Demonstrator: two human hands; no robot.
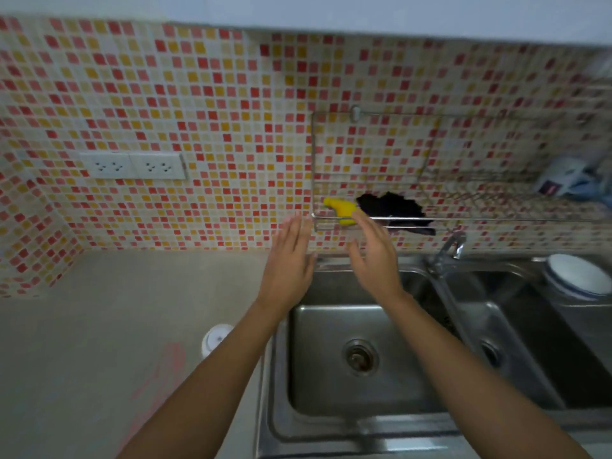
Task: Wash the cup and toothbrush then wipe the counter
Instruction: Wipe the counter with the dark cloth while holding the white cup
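Both hands were raised above the back edge of the steel sink [284, 376], palms turned toward each other with a gap between them. The left hand [288, 260] was flat, fingers straight and together, gripping nothing. The right hand [374, 256] was likewise spread and empty, its fingertips reaching up in front of the lower rail of the wire rack [463, 220] fixed to the mosaic tile wall [198, 111].

On the rack, at about 12 o'clock from the hands, lay a yellow sponge-like item [339, 208] with a dark cloth [394, 207] just beside it at 3 o'clock. Far along the rack at 3 o'clock sat a blurred white and blue object [563, 180]; what it was could not be told.

The cup [217, 339], a small white round shape, stood on the beige worktop [99, 326] at about 7 o'clock from the left hand, just beside the left forearm and near the sink's left rim. A faint pinkish streak [162, 372] lay on the worktop at 7 o'clock from the cup; it was too blurred to say whether it was the toothbrush.

The tap [447, 253] rose at 3 o'clock from the right hand, between the two basins. A white bowl [576, 276] rested at the far corner of the right basin. A double socket [132, 165] sat on the wall at 10 o'clock from the hands.
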